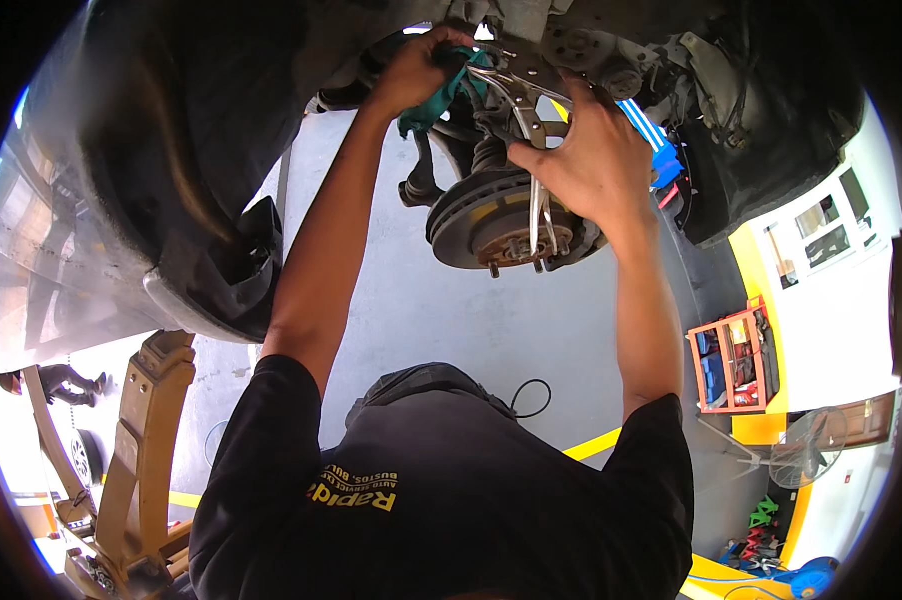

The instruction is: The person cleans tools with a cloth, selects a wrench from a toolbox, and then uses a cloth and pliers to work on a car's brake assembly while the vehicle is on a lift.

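Left hand (416, 70): raised into the wheel arch, fingers curled shut around a teal rag (439, 100), which is bunched in the grip and hangs just below the palm.
Right hand (583, 165): raised beside the left, fingers closed over the handles of a pair of metal locking pliers (526, 120); the thumb lies on the near side of the handles.
Locking pliers: the head reaches up and toward the left hand, meeting the suspension parts just beside the rag; a slim metal tail hangs down from the right palm across the brake disc.
Brake disc (481, 215): bare grey rotor with a rusty hub and studs, directly below the right hand's fingers, no wheel fitted.
Strut and spring (486, 150): dark, between the two hands, above the disc.
Wheel-arch liner (171, 130): black curved panel, well to the left of the left hand.
Blue part (661, 150): just right of the right hand, detail unclear.
Lift arm (151, 440): tan metal, far below the left forearm.
Floor (421, 310): grey, with yellow lines, well beyond both arms.
Red tool cart (736, 360): well right of the right forearm, against a yellow and white wall.
Pedestal fan (806, 445): below the cart.
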Motion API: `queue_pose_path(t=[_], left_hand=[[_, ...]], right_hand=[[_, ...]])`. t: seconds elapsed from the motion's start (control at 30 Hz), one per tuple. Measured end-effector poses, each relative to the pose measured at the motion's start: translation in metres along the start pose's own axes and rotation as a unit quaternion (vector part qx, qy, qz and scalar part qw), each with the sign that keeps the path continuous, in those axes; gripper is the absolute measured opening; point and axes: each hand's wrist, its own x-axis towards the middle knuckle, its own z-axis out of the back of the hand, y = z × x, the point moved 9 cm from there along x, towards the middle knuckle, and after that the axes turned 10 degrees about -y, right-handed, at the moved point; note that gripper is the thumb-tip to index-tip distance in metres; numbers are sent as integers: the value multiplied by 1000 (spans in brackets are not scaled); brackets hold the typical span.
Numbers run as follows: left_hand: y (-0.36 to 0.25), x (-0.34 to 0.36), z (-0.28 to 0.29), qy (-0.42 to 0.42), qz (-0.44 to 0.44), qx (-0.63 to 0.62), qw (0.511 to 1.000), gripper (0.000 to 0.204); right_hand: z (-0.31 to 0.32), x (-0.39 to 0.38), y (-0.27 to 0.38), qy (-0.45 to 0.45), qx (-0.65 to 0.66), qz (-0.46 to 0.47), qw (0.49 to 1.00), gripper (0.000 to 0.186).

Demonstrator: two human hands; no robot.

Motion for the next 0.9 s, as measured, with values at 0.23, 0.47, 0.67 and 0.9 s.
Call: queue_pose_path(t=[0.23, 0.47, 0.67, 0.9], left_hand=[[8, -5, 21, -88, -63, 42, 993, 37], [38, -16, 39, -228, 17, 28, 973, 50], [59, -13, 29, -132, 126, -75, 980, 60], [57, -21, 24, -26, 170, -66, 983, 47]], right_hand=[[-8, 21, 5, 103, 28, -26, 994, 65], [2, 6, 4, 117, 269, -78, 953, 55], [18, -20, -18, 6, 366, -99, 925, 69], [35, -49, -50, -11, 369, -118, 922, 75]])
